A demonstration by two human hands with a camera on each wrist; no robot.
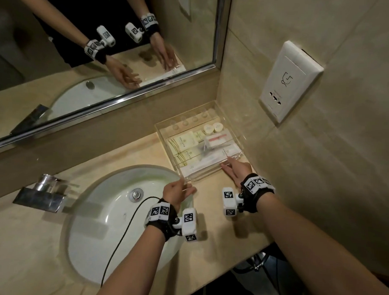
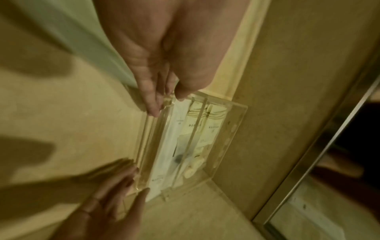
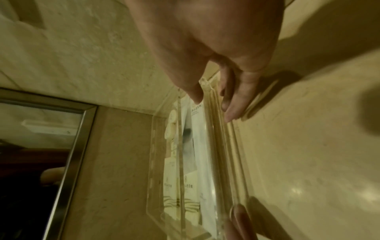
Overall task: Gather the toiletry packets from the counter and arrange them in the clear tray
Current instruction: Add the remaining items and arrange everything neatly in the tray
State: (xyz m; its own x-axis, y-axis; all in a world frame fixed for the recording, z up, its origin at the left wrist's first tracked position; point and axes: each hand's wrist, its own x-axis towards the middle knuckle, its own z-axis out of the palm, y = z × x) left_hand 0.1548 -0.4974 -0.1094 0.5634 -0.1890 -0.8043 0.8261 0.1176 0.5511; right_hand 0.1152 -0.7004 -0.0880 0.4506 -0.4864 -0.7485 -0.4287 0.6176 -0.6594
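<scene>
Tray (image 1: 189, 177) corners touched: left hand (image 1: 176, 191), right hand (image 1: 235, 169), fingers straight.

Clear tray (image 1: 167, 130) is hemmed by backsplash (image 1: 124, 122) and side wall (image 1: 277, 161); front counter (image 1: 219, 225) lies open.

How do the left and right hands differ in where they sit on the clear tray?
The left hand is at the near-left corner of the clear tray, beside the sink; the right hand is at the near-right corner, thumb reaching over the front wall. Both have nearly straight fingers on that wall.

Right hand (image 3: 216, 53) astride clear tray (image 3: 218, 146) rim
</scene>
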